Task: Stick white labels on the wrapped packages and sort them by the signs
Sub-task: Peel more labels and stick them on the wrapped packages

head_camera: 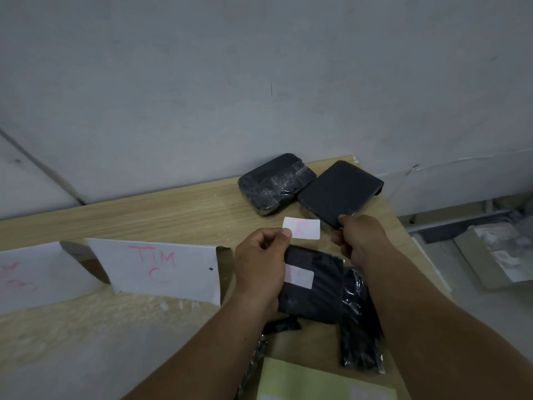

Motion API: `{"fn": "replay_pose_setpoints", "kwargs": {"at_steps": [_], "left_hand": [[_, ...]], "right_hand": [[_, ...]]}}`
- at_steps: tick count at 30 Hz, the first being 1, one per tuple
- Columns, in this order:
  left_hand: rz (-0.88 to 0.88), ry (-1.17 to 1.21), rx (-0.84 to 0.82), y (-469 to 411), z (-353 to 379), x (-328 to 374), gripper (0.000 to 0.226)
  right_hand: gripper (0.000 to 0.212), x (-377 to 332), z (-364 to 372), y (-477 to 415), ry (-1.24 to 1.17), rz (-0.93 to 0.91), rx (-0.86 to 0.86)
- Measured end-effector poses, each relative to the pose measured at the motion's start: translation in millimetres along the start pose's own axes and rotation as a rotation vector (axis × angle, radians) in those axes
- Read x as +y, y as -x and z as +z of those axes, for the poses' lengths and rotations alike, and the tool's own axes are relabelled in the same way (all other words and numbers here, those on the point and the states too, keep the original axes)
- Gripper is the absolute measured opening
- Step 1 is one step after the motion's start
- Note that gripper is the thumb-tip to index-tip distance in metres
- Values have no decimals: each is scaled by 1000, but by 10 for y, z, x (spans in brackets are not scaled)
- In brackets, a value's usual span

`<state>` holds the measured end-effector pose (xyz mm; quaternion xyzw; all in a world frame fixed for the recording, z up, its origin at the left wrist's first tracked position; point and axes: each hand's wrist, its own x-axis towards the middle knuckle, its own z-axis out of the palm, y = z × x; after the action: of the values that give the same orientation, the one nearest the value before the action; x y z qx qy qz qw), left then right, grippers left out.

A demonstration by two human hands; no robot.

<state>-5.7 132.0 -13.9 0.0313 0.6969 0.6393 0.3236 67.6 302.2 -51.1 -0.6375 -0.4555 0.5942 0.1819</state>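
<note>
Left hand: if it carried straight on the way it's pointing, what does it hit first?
The left hand, leading with the white label it pinches, would likely meet the film-wrapped package about where it adjoins the matte package; depth is unclear.

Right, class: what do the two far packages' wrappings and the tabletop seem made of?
Left package: likely clear plastic film; glossy, crinkled glints. Right package: matte dark wrap, material unclear; no glare. Tabletop: wood or laminate; pale straight grain.
</note>
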Motion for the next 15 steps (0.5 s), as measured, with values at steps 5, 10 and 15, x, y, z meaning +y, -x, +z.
{"fn": "replay_pose_setpoints", "kwargs": {"at_steps": [5,10,15], "left_hand": [[-12,29,-37,154,-58,27,11],[-46,94,-95,374,-229,34,10],[-39,92,-140,634,-512,-22,13]], "right_hand": [[16,81,-104,458,-144,-76,-6],[13,422,-162,1042,-294,-117,55],[12,940,-93,1664,-438,-144,99]]}}
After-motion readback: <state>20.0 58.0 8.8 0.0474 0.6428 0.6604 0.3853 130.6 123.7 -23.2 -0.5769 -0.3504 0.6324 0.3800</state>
